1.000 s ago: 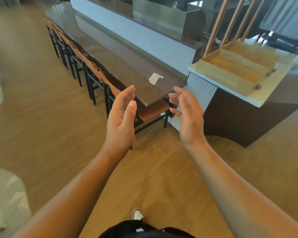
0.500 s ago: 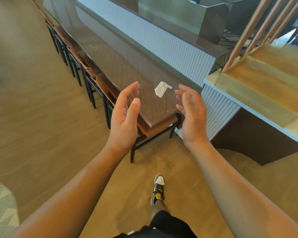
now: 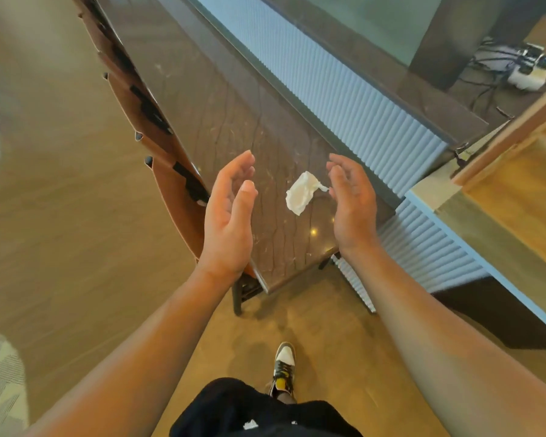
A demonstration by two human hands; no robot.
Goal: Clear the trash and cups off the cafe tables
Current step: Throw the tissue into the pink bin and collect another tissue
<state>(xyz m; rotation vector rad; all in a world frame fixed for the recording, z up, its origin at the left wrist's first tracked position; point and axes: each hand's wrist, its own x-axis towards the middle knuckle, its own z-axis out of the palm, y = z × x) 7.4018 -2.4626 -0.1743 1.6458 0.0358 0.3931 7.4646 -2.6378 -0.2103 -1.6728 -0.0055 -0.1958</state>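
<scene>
A crumpled white napkin (image 3: 301, 192) lies near the close end of a long dark brown table (image 3: 227, 121). My left hand (image 3: 229, 212) is raised over the table's near left side, palm turned inward, fingers relaxed, holding nothing. My right hand (image 3: 352, 203) is raised just right of the napkin, palm facing the left hand, fingers loosely bent. Its fingertips appear close to the napkin's right tip; I cannot tell if they touch. No cups are in view.
Brown leather chairs (image 3: 177, 197) with black frames line the table's left edge. A ribbed white counter front (image 3: 360, 115) runs along the table's right side. A light wooden stand (image 3: 517, 171) is at right. My shoe (image 3: 284, 364) is on the tan floor.
I have stepped closer to the table's end. Both hands, earlier short of the table, are now over it on either side of the napkin. The hands stay empty.
</scene>
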